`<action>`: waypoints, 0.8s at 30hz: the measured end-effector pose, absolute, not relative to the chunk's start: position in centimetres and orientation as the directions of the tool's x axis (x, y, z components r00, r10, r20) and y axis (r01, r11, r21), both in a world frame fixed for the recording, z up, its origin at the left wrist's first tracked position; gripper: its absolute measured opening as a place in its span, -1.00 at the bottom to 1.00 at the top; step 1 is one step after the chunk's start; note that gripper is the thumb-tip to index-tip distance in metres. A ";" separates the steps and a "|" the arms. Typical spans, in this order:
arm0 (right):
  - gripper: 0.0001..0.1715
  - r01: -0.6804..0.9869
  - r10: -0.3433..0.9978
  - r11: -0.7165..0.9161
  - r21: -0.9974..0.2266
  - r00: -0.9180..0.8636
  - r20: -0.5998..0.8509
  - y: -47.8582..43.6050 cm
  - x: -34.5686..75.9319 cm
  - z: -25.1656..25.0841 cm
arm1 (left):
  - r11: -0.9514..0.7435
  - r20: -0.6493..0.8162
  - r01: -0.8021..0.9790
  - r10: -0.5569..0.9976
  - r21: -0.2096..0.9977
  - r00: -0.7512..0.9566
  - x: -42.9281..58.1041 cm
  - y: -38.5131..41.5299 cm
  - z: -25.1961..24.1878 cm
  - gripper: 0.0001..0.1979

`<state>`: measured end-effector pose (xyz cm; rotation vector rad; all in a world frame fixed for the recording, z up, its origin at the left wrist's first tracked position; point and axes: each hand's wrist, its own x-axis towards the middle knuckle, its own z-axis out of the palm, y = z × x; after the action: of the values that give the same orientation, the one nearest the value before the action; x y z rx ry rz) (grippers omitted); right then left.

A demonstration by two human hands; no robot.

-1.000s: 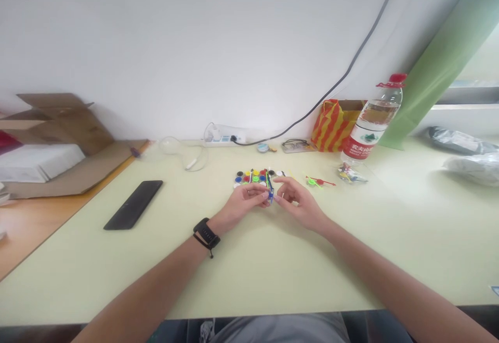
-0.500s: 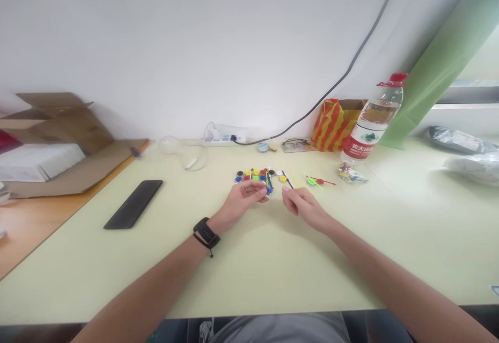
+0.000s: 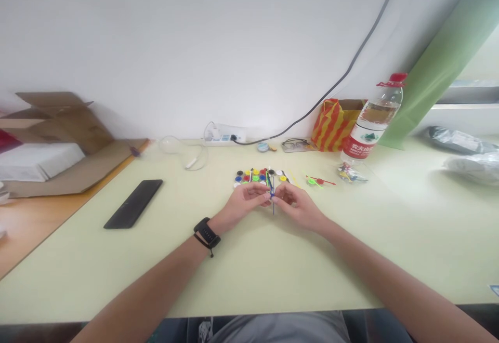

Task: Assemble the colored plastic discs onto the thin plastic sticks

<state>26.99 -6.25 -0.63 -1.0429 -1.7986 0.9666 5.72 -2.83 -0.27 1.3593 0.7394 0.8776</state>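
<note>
My left hand (image 3: 247, 198) pinches a small blue plastic piece (image 3: 272, 195) above the table. Opposite it, my right hand (image 3: 299, 207) has its thumb and fingertips closed on a thin blue pointer (image 3: 273, 209), which stands lengthwise between the hands and touches or crosses the blue piece; the fingertips hide the join. Just behind my hands lie rows of small coloured discs (image 3: 256, 172) with dark and light sticks among them. A red arrow-shaped pointer with a disc (image 3: 320, 181) and a green one (image 3: 311, 181) rest to the right.
A bag of small parts (image 3: 352, 173) lies by a tall water bottle (image 3: 364, 130) and a striped bag (image 3: 329, 124). A black phone-like slab (image 3: 133, 203) is at left, near cardboard (image 3: 78, 176). By the wall are a power strip (image 3: 226, 139) and glasses (image 3: 295, 142).
My right hand has moved left and met my left hand. The thin blue pointer now shows upright between the fingertips. My left hand has barely shifted.
</note>
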 end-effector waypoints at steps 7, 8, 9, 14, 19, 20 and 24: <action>-0.68 0.324 0.889 0.409 -0.853 -0.355 0.291 -6.1 27.1 -0.7 | 0.027 0.009 -0.060 0.850 0.998 0.527 5.7 -3.0 -0.3 -0.54; -0.68 0.345 0.890 0.418 -0.840 -0.342 0.303 -5.9 27.3 -0.7 | 0.024 0.006 -0.050 0.848 0.998 0.530 5.8 -3.0 -0.3 -0.53; -0.69 0.375 0.895 0.422 -0.825 -0.315 0.315 -5.7 27.7 -0.7 | 0.019 0.005 -0.039 0.848 0.999 0.530 5.8 -3.0 -0.4 -0.53; -0.72 0.696 0.929 0.293 -0.655 -0.044 0.368 -3.9 30.7 -0.4 | -0.012 -0.004 0.029 0.863 1.000 0.505 5.9 -2.9 -0.6 -0.59; -0.76 0.935 0.971 0.021 -0.353 0.064 0.229 -2.5 33.3 -0.5 | 0.000 -0.036 0.069 0.853 0.998 0.520 5.9 -2.8 -0.5 -0.58; -0.78 0.954 0.977 -0.018 -0.299 0.080 0.196 -2.4 33.6 -0.6 | 0.002 -0.040 0.073 0.853 0.997 0.520 5.9 -2.8 -0.5 -0.57; -0.87 0.978 0.975 -0.118 -0.172 0.147 0.167 -2.1 33.9 -0.8 | 0.000 -0.041 0.078 0.850 0.997 0.524 5.8 -2.8 -0.6 -0.58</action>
<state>33.92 -2.14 -0.76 -2.1842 -1.9079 -0.0181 5.84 -2.81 -0.62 1.4597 0.8516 0.7407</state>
